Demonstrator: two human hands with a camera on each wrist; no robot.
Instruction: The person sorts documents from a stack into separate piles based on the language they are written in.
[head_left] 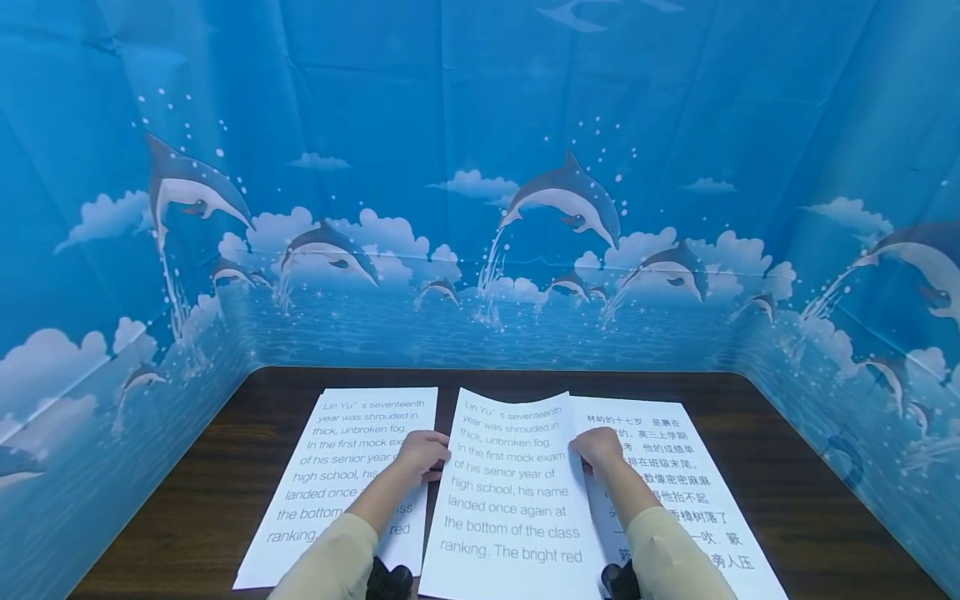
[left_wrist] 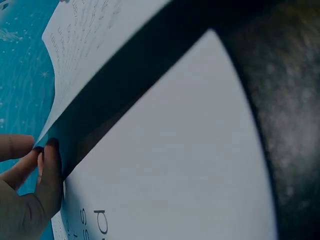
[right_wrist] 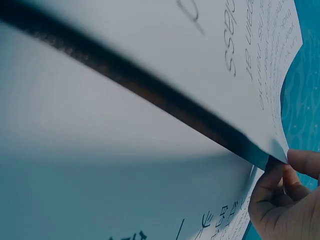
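Observation:
A white sheet of paper [head_left: 510, 492] printed with English text is held up between both hands, its top edge bowed. My left hand [head_left: 422, 455] pinches its left edge between thumb and fingers, as the left wrist view shows on that hand [left_wrist: 31, 197]. At the opposite edge, my right hand [head_left: 600, 450] pinches the paper the same way; the right wrist view has those fingers [right_wrist: 272, 187] at the border. In both wrist views a dark gap separates the raised sheet from the papers below.
On the dark wooden table [head_left: 817, 483], an English-text paper stack [head_left: 330, 467] lies left, partly under the left forearm. A Chinese-text paper [head_left: 720, 533] lies right, partly covered by the held sheet and right arm. A blue dolphin-print curtain [head_left: 480, 183] encloses the table's back and sides.

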